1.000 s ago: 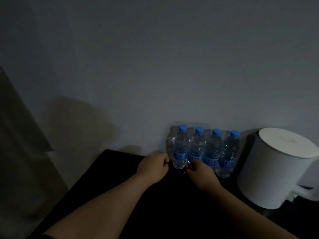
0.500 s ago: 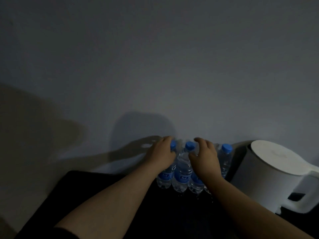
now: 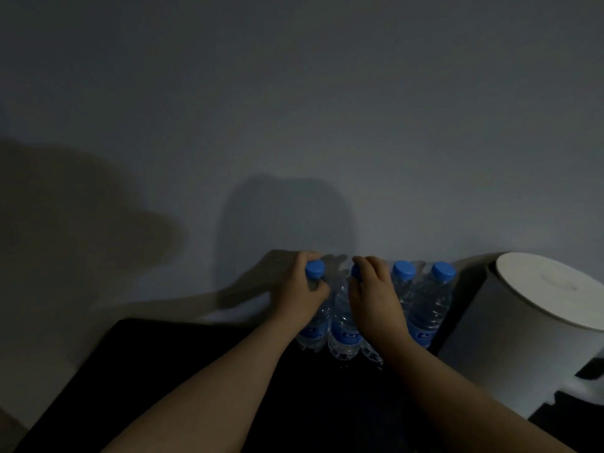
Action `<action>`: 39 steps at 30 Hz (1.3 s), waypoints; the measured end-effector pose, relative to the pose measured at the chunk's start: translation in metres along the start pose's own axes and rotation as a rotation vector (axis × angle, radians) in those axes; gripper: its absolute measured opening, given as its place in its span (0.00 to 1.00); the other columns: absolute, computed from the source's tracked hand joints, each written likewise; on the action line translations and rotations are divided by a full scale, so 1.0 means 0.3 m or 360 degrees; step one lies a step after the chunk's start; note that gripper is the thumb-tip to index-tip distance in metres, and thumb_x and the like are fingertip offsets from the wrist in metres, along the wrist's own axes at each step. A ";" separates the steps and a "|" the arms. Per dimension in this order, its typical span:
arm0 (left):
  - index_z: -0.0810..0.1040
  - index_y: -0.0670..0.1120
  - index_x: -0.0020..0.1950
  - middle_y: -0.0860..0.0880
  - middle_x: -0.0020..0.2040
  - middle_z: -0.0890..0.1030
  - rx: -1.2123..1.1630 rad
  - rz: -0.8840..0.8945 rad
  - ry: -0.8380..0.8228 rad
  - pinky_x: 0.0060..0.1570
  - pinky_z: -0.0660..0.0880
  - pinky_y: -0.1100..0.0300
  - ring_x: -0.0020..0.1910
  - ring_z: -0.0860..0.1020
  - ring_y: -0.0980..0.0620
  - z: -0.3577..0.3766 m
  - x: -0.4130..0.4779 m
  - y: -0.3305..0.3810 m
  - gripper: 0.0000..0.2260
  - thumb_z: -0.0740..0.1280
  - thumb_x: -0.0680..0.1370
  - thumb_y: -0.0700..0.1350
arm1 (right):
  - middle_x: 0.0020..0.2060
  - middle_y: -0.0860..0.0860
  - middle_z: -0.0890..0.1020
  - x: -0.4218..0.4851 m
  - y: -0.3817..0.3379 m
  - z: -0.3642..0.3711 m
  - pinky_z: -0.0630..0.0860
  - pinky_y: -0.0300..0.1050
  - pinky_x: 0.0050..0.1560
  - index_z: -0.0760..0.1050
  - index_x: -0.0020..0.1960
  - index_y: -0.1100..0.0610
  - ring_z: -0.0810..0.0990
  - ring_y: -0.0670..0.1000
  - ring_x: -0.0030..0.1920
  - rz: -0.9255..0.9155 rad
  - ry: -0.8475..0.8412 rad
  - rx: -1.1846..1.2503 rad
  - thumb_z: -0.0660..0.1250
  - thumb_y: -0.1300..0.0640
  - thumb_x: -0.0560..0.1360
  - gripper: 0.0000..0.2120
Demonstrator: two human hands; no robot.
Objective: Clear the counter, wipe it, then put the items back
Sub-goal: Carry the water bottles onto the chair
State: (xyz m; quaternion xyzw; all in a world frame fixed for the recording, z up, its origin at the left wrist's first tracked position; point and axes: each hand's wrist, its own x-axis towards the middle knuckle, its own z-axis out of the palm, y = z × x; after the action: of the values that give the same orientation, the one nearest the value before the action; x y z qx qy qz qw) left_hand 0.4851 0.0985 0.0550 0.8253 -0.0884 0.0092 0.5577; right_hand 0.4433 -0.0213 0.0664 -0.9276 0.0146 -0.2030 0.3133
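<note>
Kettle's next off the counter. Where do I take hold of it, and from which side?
By the handle low on the kettle's right, coming from the right. Its body is a broad, smooth drum, and the bottles crowd its left. The handle is partly out of frame.

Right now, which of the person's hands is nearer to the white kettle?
The right. The right hand grips the second bottle, on the side toward the white kettle; the left hand grips the leftmost bottle, one place farther from it.
</note>
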 end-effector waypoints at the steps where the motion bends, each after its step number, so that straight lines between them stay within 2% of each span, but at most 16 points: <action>1: 0.67 0.49 0.62 0.50 0.55 0.73 -0.0031 -0.0009 0.0028 0.46 0.69 0.62 0.52 0.74 0.52 -0.003 0.003 -0.009 0.18 0.65 0.75 0.36 | 0.67 0.53 0.65 -0.001 0.010 0.000 0.70 0.42 0.55 0.65 0.70 0.60 0.72 0.53 0.59 -0.0019 0.0000 0.0006 0.56 0.61 0.80 0.18; 6: 0.74 0.42 0.53 0.45 0.46 0.78 -0.0207 -0.0238 0.0015 0.47 0.72 0.57 0.45 0.77 0.49 -0.010 0.014 -0.063 0.12 0.70 0.72 0.37 | 0.59 0.51 0.71 -0.013 0.043 0.009 0.67 0.37 0.52 0.69 0.65 0.56 0.72 0.47 0.53 0.0108 -0.0020 0.0308 0.62 0.62 0.78 0.16; 10: 0.75 0.49 0.43 0.49 0.40 0.78 -0.0350 -0.0304 0.0067 0.46 0.74 0.56 0.42 0.77 0.50 -0.031 0.017 -0.083 0.11 0.72 0.69 0.34 | 0.44 0.45 0.76 -0.028 0.065 0.014 0.70 0.31 0.41 0.70 0.53 0.52 0.76 0.46 0.44 0.0333 -0.0177 0.0690 0.67 0.62 0.74 0.11; 12: 0.74 0.50 0.41 0.48 0.40 0.78 -0.0436 -0.0365 0.0055 0.44 0.73 0.57 0.41 0.76 0.50 -0.048 0.018 -0.084 0.12 0.71 0.70 0.33 | 0.43 0.45 0.77 -0.037 0.071 0.014 0.71 0.31 0.40 0.71 0.52 0.51 0.76 0.44 0.43 0.0386 -0.0326 0.0826 0.67 0.63 0.73 0.11; 15: 0.74 0.51 0.42 0.47 0.43 0.77 -0.0538 -0.0481 0.0017 0.44 0.72 0.56 0.43 0.76 0.49 -0.063 0.014 -0.091 0.11 0.71 0.71 0.35 | 0.40 0.49 0.76 -0.034 0.073 0.020 0.71 0.33 0.36 0.70 0.50 0.53 0.74 0.47 0.39 0.0399 -0.0403 0.0778 0.67 0.64 0.72 0.11; 17: 0.74 0.53 0.42 0.49 0.44 0.77 -0.0529 -0.0533 -0.0044 0.44 0.71 0.56 0.43 0.76 0.50 -0.071 0.007 -0.093 0.11 0.72 0.72 0.38 | 0.40 0.53 0.75 -0.022 0.070 0.031 0.70 0.37 0.35 0.70 0.43 0.49 0.72 0.48 0.37 0.0405 -0.0347 0.0689 0.72 0.57 0.68 0.11; 19: 0.74 0.54 0.43 0.51 0.45 0.78 -0.0475 -0.0564 -0.0130 0.45 0.69 0.55 0.46 0.75 0.50 -0.079 0.003 -0.091 0.10 0.73 0.72 0.42 | 0.40 0.54 0.75 -0.013 0.082 0.049 0.71 0.43 0.40 0.70 0.35 0.44 0.72 0.51 0.40 0.0428 -0.0332 0.0605 0.74 0.42 0.60 0.14; 21: 0.74 0.54 0.44 0.51 0.48 0.78 -0.0435 -0.0589 -0.0181 0.46 0.69 0.54 0.50 0.75 0.48 -0.087 0.001 -0.085 0.09 0.73 0.71 0.45 | 0.39 0.52 0.75 -0.015 0.100 0.067 0.73 0.47 0.47 0.70 0.32 0.43 0.71 0.52 0.45 0.0435 -0.0402 0.0590 0.72 0.36 0.57 0.15; 23: 0.74 0.55 0.45 0.49 0.52 0.78 -0.0421 -0.0630 -0.0196 0.47 0.70 0.51 0.54 0.76 0.45 -0.087 -0.003 -0.077 0.10 0.73 0.72 0.47 | 0.40 0.51 0.77 -0.033 0.073 0.050 0.75 0.52 0.53 0.71 0.35 0.45 0.74 0.53 0.47 0.0446 -0.0411 0.0616 0.74 0.44 0.62 0.13; 26: 0.74 0.54 0.46 0.47 0.54 0.77 -0.0497 -0.0679 -0.0199 0.46 0.74 0.49 0.54 0.76 0.44 -0.082 -0.023 -0.061 0.11 0.73 0.72 0.43 | 0.42 0.52 0.79 -0.073 0.042 0.027 0.78 0.46 0.44 0.71 0.42 0.51 0.78 0.52 0.44 0.0508 -0.0369 0.0646 0.73 0.54 0.69 0.11; 28: 0.73 0.52 0.46 0.46 0.54 0.77 -0.0577 -0.0689 -0.0200 0.45 0.77 0.48 0.55 0.76 0.43 -0.077 -0.050 -0.054 0.11 0.73 0.72 0.39 | 0.41 0.48 0.77 -0.106 0.028 0.022 0.78 0.47 0.42 0.70 0.47 0.52 0.78 0.50 0.43 0.0551 -0.0379 0.0576 0.71 0.53 0.72 0.11; 30: 0.72 0.51 0.46 0.46 0.52 0.76 -0.0648 -0.0679 -0.0192 0.45 0.79 0.47 0.53 0.77 0.44 -0.066 -0.090 -0.050 0.12 0.71 0.73 0.36 | 0.41 0.46 0.74 -0.142 0.014 0.019 0.79 0.50 0.45 0.68 0.52 0.51 0.77 0.49 0.45 0.0588 -0.0430 0.0501 0.70 0.52 0.73 0.13; 33: 0.71 0.49 0.46 0.47 0.45 0.75 -0.0727 -0.0613 -0.0111 0.40 0.78 0.51 0.42 0.76 0.49 -0.048 -0.165 -0.043 0.13 0.69 0.73 0.32 | 0.51 0.50 0.75 -0.225 -0.002 0.026 0.79 0.54 0.52 0.68 0.59 0.50 0.76 0.51 0.52 0.0622 -0.0442 0.0489 0.72 0.52 0.71 0.19; 36: 0.71 0.48 0.46 0.49 0.43 0.74 -0.0769 -0.0565 -0.0032 0.38 0.78 0.52 0.40 0.76 0.52 -0.046 -0.243 -0.043 0.14 0.70 0.73 0.31 | 0.56 0.49 0.75 -0.337 -0.007 0.028 0.77 0.52 0.56 0.68 0.55 0.41 0.76 0.51 0.56 0.0579 -0.0363 0.0566 0.74 0.53 0.68 0.21; 37: 0.72 0.48 0.46 0.49 0.43 0.74 -0.0784 -0.0560 -0.0011 0.37 0.78 0.53 0.41 0.76 0.52 -0.048 -0.274 -0.043 0.13 0.70 0.72 0.31 | 0.55 0.47 0.75 -0.373 -0.010 0.024 0.77 0.53 0.56 0.68 0.52 0.36 0.77 0.51 0.55 0.0620 -0.0336 0.0629 0.74 0.52 0.66 0.21; 39: 0.72 0.48 0.45 0.49 0.42 0.75 -0.0817 -0.0549 0.0041 0.33 0.79 0.57 0.39 0.76 0.53 -0.055 -0.341 -0.042 0.14 0.69 0.72 0.30 | 0.53 0.47 0.76 -0.432 -0.014 0.008 0.79 0.55 0.53 0.69 0.48 0.35 0.78 0.51 0.52 0.0767 -0.0255 0.0834 0.74 0.53 0.66 0.19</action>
State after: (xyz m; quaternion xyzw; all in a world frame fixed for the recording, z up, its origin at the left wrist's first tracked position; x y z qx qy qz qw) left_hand 0.3879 0.1322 0.0380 0.6599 0.0606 -0.0978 0.7425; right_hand 0.3251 0.0034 0.0194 -0.7987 0.1558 -0.0469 0.5793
